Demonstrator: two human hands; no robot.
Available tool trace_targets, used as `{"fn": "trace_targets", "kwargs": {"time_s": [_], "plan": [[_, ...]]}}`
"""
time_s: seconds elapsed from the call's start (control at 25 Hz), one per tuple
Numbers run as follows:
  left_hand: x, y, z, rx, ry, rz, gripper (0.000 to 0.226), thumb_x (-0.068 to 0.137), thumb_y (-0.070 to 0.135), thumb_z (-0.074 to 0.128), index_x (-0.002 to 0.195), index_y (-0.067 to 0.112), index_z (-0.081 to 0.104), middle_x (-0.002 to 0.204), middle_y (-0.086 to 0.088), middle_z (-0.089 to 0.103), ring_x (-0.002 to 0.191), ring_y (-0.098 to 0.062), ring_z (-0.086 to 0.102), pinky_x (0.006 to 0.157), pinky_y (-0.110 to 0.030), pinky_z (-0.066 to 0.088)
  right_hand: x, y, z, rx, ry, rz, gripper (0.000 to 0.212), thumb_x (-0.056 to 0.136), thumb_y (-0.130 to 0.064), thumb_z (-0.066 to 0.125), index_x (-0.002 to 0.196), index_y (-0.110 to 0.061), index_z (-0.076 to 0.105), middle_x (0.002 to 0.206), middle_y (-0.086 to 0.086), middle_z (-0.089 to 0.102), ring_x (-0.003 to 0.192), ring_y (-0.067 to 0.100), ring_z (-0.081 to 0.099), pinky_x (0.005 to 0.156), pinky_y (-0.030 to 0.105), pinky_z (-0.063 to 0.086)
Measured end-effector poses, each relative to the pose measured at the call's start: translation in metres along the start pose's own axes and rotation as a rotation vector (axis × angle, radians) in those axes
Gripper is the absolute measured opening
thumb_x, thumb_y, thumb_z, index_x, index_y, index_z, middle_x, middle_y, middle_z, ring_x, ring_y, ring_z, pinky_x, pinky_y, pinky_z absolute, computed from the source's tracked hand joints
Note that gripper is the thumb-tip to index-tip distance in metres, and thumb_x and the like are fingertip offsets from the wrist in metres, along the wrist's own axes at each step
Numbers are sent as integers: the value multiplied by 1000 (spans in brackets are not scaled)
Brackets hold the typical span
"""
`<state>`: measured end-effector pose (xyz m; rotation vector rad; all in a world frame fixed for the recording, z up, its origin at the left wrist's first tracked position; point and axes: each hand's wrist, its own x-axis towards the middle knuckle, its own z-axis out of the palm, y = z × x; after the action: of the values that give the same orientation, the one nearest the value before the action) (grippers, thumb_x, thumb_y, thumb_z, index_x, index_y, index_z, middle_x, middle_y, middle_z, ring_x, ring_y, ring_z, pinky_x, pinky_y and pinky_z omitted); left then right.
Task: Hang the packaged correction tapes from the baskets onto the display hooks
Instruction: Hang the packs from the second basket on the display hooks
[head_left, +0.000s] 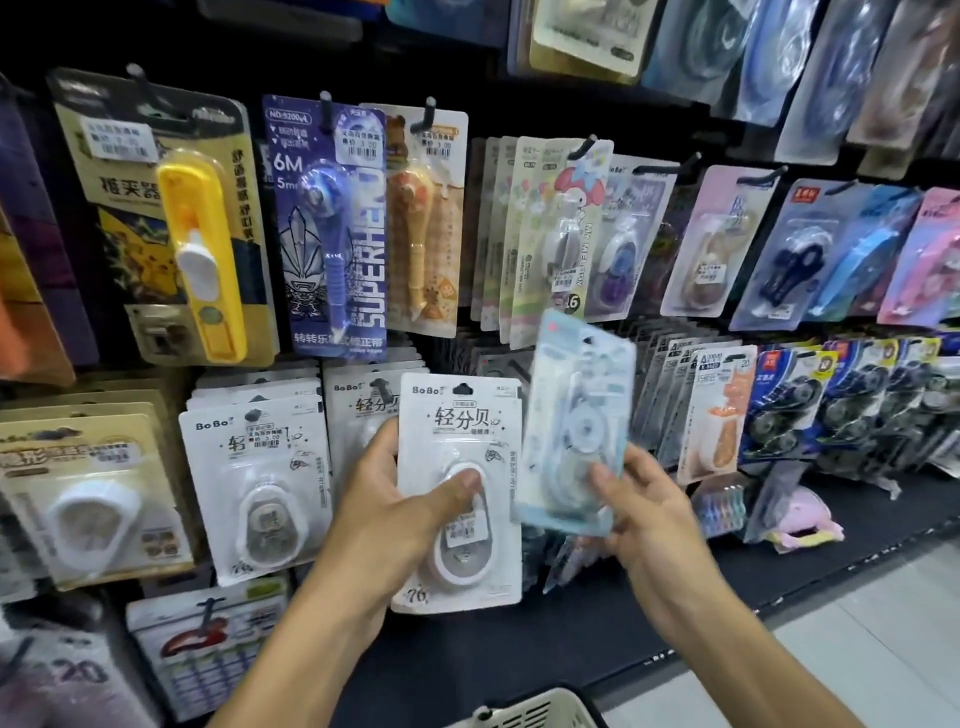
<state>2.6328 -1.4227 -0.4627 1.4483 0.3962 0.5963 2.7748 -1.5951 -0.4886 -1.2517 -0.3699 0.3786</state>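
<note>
Left hand (395, 514) is gripping a white carded correction tape pack (460, 488) in the middle of the frame, thumb pressed across the clear blister bubble and fingers curled round the left edge behind the card. The pack is upright, held up in front of the lower rows of the display. Right hand (644, 514) pinches a pale blue carded correction tape pack (576, 415) by its bottom end; that one's tilted a bit, motion-blurred, and sits just right of the white pack, their edges touching or nearly so, can't tell which.

Behind both there's a black display wall (524, 104) crammed with hanging stationery. Two more white packs of the same kind (254, 488) hang at lower left. Upper left has a yellow correction tape on a dark cartoon card (171, 223), next to it a purple superhero-print pack (327, 223). A black display hook (584, 148) pokes out just above the blue pack, already loaded with pastel cards. At the bottom edge, right of centre, is the rim of a white plastic basket (535, 709).
</note>
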Motion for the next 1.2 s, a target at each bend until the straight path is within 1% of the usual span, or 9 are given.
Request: {"fn": "trace_targets", "kwargs": {"time_s": [0.12, 0.28, 0.36, 0.48, 0.6, 0.72, 0.84, 1.08, 1.2], "plan": [[1, -1, -4, 31, 38, 21, 45, 84, 0, 78, 115, 29, 66, 105, 7, 81, 95, -13, 78, 80, -33, 59, 14, -17, -38, -75, 232, 22, 33, 92, -16, 67, 125, -18, 66, 106, 1, 78, 68, 12, 72, 41, 26, 48], [-1, 1, -5, 6, 74, 15, 44, 85, -1, 77, 116, 29, 67, 106, 6, 81, 96, -14, 78, 83, -37, 57, 17, -19, -64, -237, 235, 50, 23, 93, -20, 68, 114, -28, 73, 70, -13, 70, 35, -2, 50, 32, 11, 30], [-1, 2, -4, -9, 82, 13, 43, 86, -1, 76, 116, 28, 67, 106, 6, 81, 96, -14, 78, 82, -35, 58, 15, -20, -69, -228, 243, 28, 21, 93, -15, 67, 109, -24, 75, 65, -14, 71, 38, -2, 55, 35, 13, 38], [-3, 3, -3, -20, 85, 6, 40, 88, 0, 74, 116, 28, 66, 104, 8, 81, 95, -11, 78, 74, -25, 60, 17, -21, -70, -255, 271, 15, 39, 92, -16, 71, 129, -23, 67, 106, -1, 77, 69, 7, 73, 61, 27, 55], [-1, 2, -2, -32, 100, -21, 36, 93, 2, 70, 117, 28, 65, 105, 9, 81, 96, -12, 77, 79, -31, 60, 16, -15, -61, -236, 304, 84, 71, 92, -24, 73, 152, -29, 35, 139, 6, 55, 105, 25, 69, 85, 41, 57], [1, 0, 3, -62, 74, -43, 35, 96, 1, 64, 118, 28, 64, 109, 9, 80, 101, -12, 76, 87, -36, 58, -4, -1, -20, -360, 28, 35, 76, 79, -40, 84, 144, -30, 45, 129, -2, 65, 112, 20, 67, 84, 34, 54], [-5, 1, 17, -58, -54, -63, 35, 97, -1, 62, 118, 27, 64, 109, 7, 80, 102, -15, 76, 87, -36, 59, -20, 24, 26, -206, -349, 71, 62, 76, -19, 83, 132, -18, 58, 112, 10, 76, 99, 25, 75, 77, 31, 59], [-8, 22, -39, 326, 444, 171, 23, 93, 19, 69, 101, 39, 63, 95, 11, 70, 83, -2, 65, 73, -27, 51, -17, 28, 61, -178, -460, -18, 46, 91, -12, 69, 134, -21, 56, 124, 2, 73, 114, 22, 69, 95, 34, 56], [-14, 31, -74, 380, 521, 202, 24, 94, 14, 66, 93, 38, 63, 95, 12, 68, 85, -9, 64, 73, -31, 48, -15, 34, 93, -239, -413, -31, 39, 93, -5, 69, 126, -24, 63, 117, -2, 76, 110, 20, 71, 93, 35, 56]]}}
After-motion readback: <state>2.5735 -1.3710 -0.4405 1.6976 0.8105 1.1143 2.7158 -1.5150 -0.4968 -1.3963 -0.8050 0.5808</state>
